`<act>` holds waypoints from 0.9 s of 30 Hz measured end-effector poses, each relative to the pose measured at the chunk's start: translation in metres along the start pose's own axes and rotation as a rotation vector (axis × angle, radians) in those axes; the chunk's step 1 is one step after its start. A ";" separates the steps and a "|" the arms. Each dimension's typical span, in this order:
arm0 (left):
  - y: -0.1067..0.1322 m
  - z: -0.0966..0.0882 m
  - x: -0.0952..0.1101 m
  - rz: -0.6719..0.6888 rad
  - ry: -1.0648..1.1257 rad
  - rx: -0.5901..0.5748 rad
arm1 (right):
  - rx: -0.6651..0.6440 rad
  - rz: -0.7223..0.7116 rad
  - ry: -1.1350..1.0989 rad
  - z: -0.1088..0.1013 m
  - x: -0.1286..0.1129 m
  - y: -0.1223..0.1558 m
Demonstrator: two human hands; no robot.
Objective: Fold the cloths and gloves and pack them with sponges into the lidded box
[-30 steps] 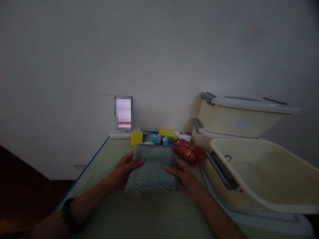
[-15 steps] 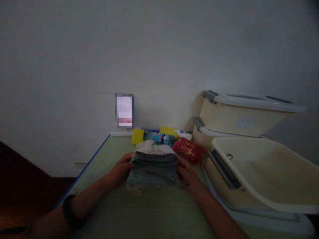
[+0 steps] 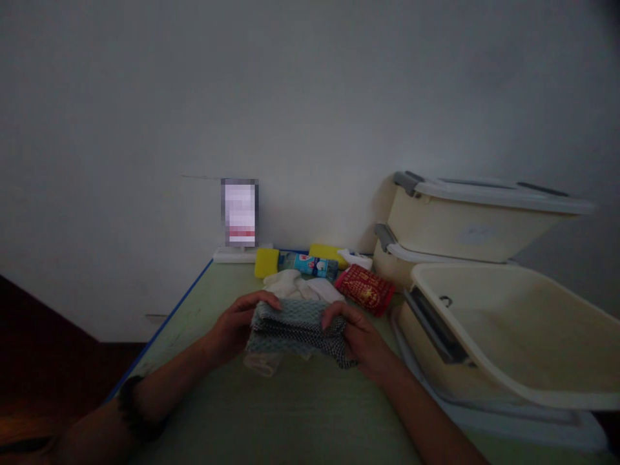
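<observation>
A folded cloth (image 3: 290,326), pale blue-green with a dark checked part, is held up level between my two hands. My left hand (image 3: 237,323) grips its left end, thumb along the top edge. At the right end my right hand (image 3: 353,332) has its thumb pressed on the upper side; the fingers behind are mostly hidden. White crumpled cloth (image 3: 290,284) lies just beyond it on the table. Below its left front corner a pale piece of fabric (image 3: 262,363) shows.
Farther back lie a yellow sponge (image 3: 266,263), a bottle with a blue label (image 3: 312,265) and a red packet (image 3: 365,289). A lit phone (image 3: 241,213) stands at the back left. At right, an open cream bin (image 3: 533,323) stands before stacked lidded bins (image 3: 465,223).
The cloth has been folded over, so its blue-green side now shows on top and it looks narrower. Both thumbs have come onto its upper side.
</observation>
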State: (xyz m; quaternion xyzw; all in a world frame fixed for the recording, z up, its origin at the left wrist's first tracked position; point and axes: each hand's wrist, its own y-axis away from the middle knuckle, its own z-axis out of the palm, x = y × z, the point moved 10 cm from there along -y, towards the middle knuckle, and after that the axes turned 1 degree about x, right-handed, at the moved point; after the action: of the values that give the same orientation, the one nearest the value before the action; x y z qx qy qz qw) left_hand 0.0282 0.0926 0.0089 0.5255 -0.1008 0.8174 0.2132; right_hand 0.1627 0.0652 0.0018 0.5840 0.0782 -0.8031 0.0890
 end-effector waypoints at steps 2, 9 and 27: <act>-0.001 0.002 0.000 0.007 0.014 -0.027 | -0.001 0.009 -0.037 0.001 -0.001 0.000; -0.004 0.001 -0.001 0.028 0.001 -0.003 | -0.030 -0.002 -0.101 0.002 -0.003 -0.002; 0.004 0.019 0.010 0.069 0.139 -0.204 | 0.085 0.081 -0.259 -0.006 0.015 -0.007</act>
State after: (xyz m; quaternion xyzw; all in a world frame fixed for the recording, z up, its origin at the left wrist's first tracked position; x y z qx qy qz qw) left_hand 0.0382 0.0838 0.0268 0.4392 -0.1865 0.8443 0.2439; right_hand 0.1626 0.0726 -0.0141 0.4812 0.0083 -0.8702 0.1059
